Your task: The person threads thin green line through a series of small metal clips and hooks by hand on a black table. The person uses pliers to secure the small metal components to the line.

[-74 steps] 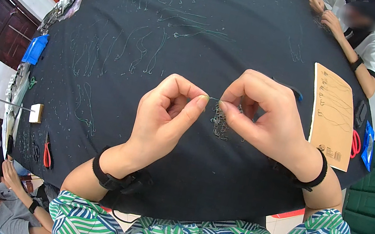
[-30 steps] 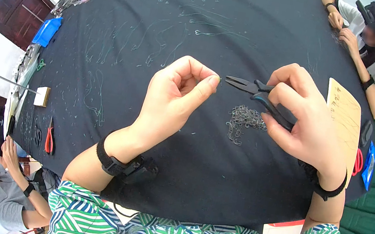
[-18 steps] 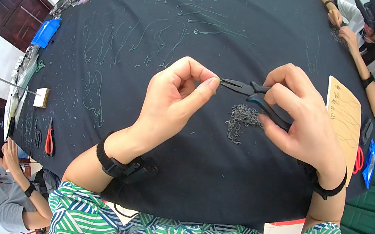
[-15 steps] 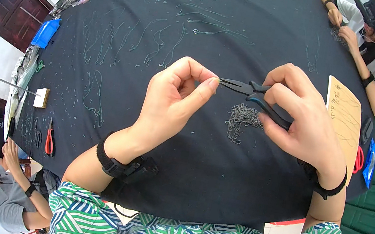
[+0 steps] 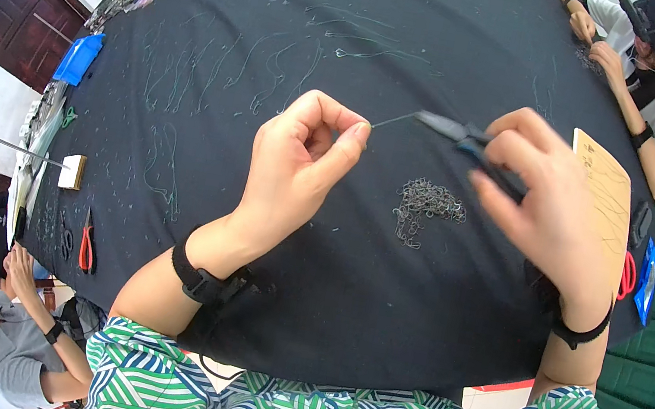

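My left hand (image 5: 297, 155) is closed in a pinch, thumb against forefinger, on the end of a thin dark strand (image 5: 395, 121). That strand runs taut up to the tip of a pair of needle-nose pliers (image 5: 446, 128). Around the pliers' dark handles my right hand (image 5: 545, 186) is wrapped, slightly blurred by motion. Whatever sits inside the left fingertips is too small to make out. Below the pliers, a pile of small grey curved metal pieces (image 5: 429, 209) lies on the black cloth (image 5: 379, 310).
Thin green threads (image 5: 184, 74) lie across the cloth at far left. Red-handled pliers (image 5: 86, 245), scissors (image 5: 66, 237) and a white block with a rod (image 5: 72, 171) are at left. A cardboard sheet (image 5: 601, 191) lies at right. Other people sit around the table.
The right hand and pliers have moved away from the left fingertips, up and to the right. A stretch of strand now shows between them. My left hand shifted slightly left.
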A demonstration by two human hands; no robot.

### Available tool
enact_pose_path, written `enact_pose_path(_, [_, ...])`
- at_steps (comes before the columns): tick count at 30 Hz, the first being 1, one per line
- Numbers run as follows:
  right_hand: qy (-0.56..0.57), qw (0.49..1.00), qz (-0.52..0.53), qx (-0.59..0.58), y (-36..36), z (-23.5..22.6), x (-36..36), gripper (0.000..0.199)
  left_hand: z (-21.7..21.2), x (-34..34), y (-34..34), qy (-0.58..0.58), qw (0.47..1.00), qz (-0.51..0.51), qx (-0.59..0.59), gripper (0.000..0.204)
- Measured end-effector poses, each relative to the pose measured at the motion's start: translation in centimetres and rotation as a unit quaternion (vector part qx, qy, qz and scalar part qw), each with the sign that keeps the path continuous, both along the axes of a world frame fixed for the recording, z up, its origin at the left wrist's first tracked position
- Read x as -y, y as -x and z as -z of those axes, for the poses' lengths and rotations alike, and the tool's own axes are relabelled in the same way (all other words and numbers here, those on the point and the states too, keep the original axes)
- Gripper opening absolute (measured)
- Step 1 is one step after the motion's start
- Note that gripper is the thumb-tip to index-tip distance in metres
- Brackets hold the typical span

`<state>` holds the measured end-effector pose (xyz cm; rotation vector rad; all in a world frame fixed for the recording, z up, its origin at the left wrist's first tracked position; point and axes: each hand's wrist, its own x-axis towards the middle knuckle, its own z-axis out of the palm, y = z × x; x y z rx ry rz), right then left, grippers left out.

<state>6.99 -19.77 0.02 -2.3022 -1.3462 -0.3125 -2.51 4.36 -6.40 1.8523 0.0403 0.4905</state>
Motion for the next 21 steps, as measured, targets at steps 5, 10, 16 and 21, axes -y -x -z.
enact_pose_path(5, [0.024, 0.985, 0.161, 0.054, -2.5, -1.1, 3.0, 0.02, 0.3, -0.5, -0.4, 0.018, 0.999, -0.028, 0.035, 0.013])
enact_pose_path(10, [0.042, 0.962, 0.261, 0.06, -4.9, -2.0, 5.6, 0.025, 0.6, -0.9, -0.5, 0.061, 0.996, -0.025, 0.054, 0.012])
enact_pose_path(16, [0.031, 0.939, 0.333, 0.083, -7.6, -2.0, 8.7, 0.032, 0.4, -1.2, -0.2, 0.056, 0.998, -0.012, 0.035, 0.01])
enact_pose_path(21, [0.05, 0.942, 0.293, 0.157, -8.4, -0.8, 9.0, 0.034, 0.4, -0.9, -0.3, 0.074, 0.997, -0.013, 0.036, 0.01])
